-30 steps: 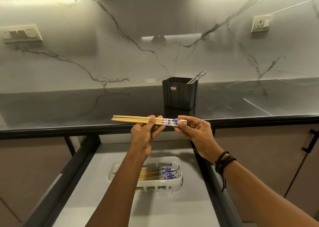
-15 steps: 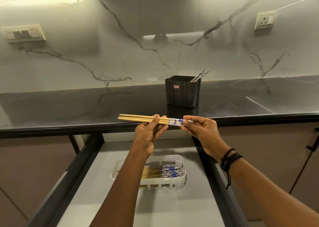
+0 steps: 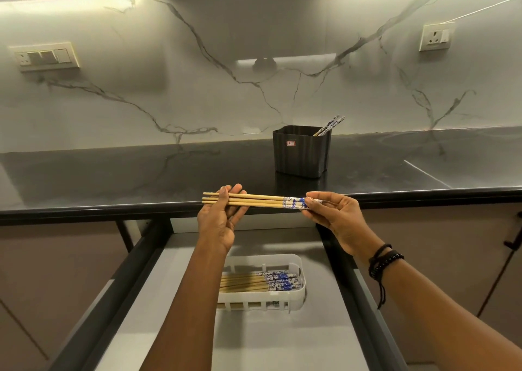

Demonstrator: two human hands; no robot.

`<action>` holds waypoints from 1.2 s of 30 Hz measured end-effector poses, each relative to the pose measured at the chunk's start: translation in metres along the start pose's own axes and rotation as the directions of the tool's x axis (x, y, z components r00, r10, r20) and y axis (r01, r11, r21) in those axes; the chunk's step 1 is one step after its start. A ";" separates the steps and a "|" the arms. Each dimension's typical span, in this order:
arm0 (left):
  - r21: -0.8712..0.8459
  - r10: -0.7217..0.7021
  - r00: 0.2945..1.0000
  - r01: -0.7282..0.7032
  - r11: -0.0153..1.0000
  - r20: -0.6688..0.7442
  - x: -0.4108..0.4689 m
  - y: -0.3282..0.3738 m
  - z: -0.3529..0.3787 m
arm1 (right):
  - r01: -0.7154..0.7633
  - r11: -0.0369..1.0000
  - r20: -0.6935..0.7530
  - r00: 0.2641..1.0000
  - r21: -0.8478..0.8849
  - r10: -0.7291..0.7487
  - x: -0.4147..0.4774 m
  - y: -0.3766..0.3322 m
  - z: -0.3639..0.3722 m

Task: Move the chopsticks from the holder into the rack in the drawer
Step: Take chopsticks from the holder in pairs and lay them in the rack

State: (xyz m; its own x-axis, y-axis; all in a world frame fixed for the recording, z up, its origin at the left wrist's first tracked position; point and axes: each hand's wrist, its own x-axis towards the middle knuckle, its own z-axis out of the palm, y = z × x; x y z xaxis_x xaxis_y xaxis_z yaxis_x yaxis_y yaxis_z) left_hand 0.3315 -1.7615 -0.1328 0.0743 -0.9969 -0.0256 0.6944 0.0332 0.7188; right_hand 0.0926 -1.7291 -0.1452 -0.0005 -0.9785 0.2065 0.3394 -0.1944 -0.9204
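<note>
Chopsticks [image 3: 262, 201], a small bundle, hang level over the open drawer [image 3: 282, 342], near the front edge of the counter [image 3: 113, 178]. The left hand [image 3: 219, 221] pinches the bare tips between thumb and fingers. The right hand [image 3: 336, 218] pinches the blue-patterned ends, likely to square them up. Their long axis runs left to right, patterned ends right, matching those lying in the white rack [image 3: 299, 297] below.

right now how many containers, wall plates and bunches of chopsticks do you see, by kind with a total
black holder: 1
white rack: 1
wall plates: 2, left plate, right plate
chopstick bunches: 3, held bunch, holder bunch, rack bunch
total: 7
</note>
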 end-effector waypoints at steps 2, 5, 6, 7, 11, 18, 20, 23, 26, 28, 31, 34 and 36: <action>0.009 -0.007 1.000 0.007 1.000 -0.004 0.000 0.000 0.001 | 0.014 1.000 0.008 1.000 -0.014 -0.014 0.000 0.001 0.000; 0.017 -0.016 1.000 0.016 1.000 -0.010 0.001 0.000 0.000 | 0.036 0.999 0.026 0.999 -0.036 -0.035 0.001 0.001 -0.001; 0.021 -0.019 1.000 0.019 1.000 -0.012 0.002 0.000 -0.001 | 0.040 0.998 0.035 0.999 -0.043 -0.038 0.000 0.002 -0.001; 0.025 -0.022 1.000 0.022 0.999 -0.010 0.002 0.001 -0.002 | 0.042 0.998 0.041 0.998 -0.049 -0.040 0.000 0.002 -0.002; 0.046 -0.043 0.999 0.043 0.998 0.002 0.004 0.002 -0.006 | 0.032 0.997 0.060 0.998 -0.067 -0.028 -0.002 0.001 -0.002; 0.070 -0.063 0.998 0.063 0.996 -0.015 0.006 0.005 -0.010 | 0.019 0.990 0.057 0.998 -0.138 -0.012 -0.003 0.000 0.002; 0.094 -0.078 0.997 0.081 0.992 -0.030 0.006 0.006 -0.011 | -0.006 0.992 0.043 0.999 -0.122 0.011 -0.003 0.001 0.003; 0.150 -0.073 0.993 0.086 0.985 -0.089 0.005 0.009 -0.014 | -0.042 0.992 0.046 0.998 -0.120 0.048 -0.002 0.002 0.003; 0.212 -0.039 0.986 0.074 0.974 -0.164 0.007 0.014 -0.019 | -0.065 0.989 0.039 0.997 -0.133 0.071 -0.001 0.004 0.002; 0.338 0.047 0.965 0.044 0.940 -0.258 0.010 0.014 -0.026 | -0.085 0.986 0.017 0.996 -0.145 0.088 0.000 0.005 0.001; 0.602 0.247 0.908 0.008 0.798 -0.339 0.014 0.011 -0.038 | -0.135 0.977 0.009 0.990 -0.165 0.138 0.001 0.010 -0.002; 0.700 0.298 0.869 0.075 0.710 -0.395 0.019 0.009 -0.055 | -0.216 0.940 0.030 0.972 -0.264 0.232 0.000 0.020 -0.002; 0.723 0.244 0.856 0.197 0.662 -0.457 0.020 0.007 -0.068 | -0.263 0.898 0.030 0.956 -0.352 0.292 0.000 0.031 0.001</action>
State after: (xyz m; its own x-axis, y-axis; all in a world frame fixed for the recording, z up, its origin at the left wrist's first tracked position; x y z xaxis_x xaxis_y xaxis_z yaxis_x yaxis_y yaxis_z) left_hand 0.3863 -1.7768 -0.1755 0.5596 -0.8123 -0.1642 -0.0429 -0.2263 0.9731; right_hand 0.1038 -1.7347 -0.1736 0.1267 -0.9901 -0.0612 -0.0261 0.0584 -0.9980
